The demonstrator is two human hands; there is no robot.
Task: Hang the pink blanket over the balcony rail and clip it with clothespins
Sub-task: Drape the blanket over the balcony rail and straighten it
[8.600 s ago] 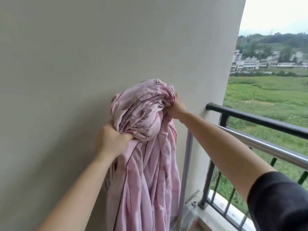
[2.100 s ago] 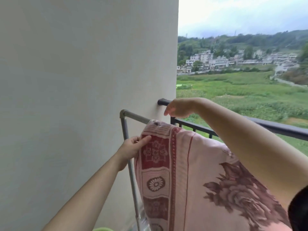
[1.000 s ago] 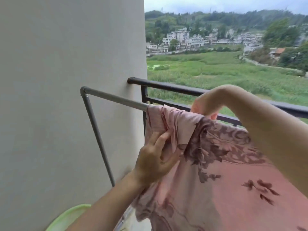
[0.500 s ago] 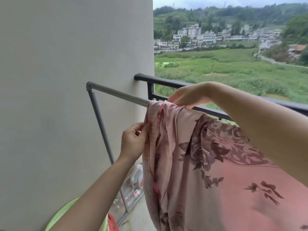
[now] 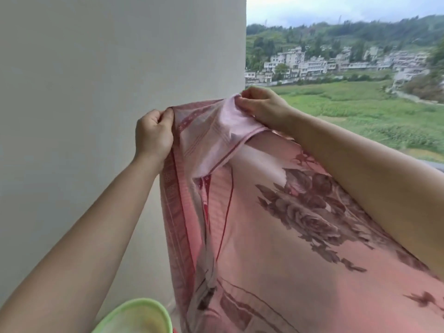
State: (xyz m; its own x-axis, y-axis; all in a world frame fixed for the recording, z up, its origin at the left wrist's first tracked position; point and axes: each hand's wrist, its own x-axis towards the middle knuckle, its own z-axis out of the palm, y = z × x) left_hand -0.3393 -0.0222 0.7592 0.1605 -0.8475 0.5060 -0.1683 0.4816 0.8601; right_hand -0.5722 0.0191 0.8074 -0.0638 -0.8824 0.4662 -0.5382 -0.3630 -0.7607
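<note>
1. I count one pink blanket. It has a dark rose print, a red patterned border, and a paler underside folded over at the top.
2. It hangs in front of the wall, with its upper edge held up between two grips.
3. The left grip pinches the border corner, and the right grip pinches the folded edge.
4. One green basin is at the bottom, below the left forearm.

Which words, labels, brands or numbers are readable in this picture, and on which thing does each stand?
No text can be read.
The pink blanket, gripped by the left hand and right hand, shows only flower and border patterns.
The green basin is plain.
The far buildings are too blurred for signs.
</note>
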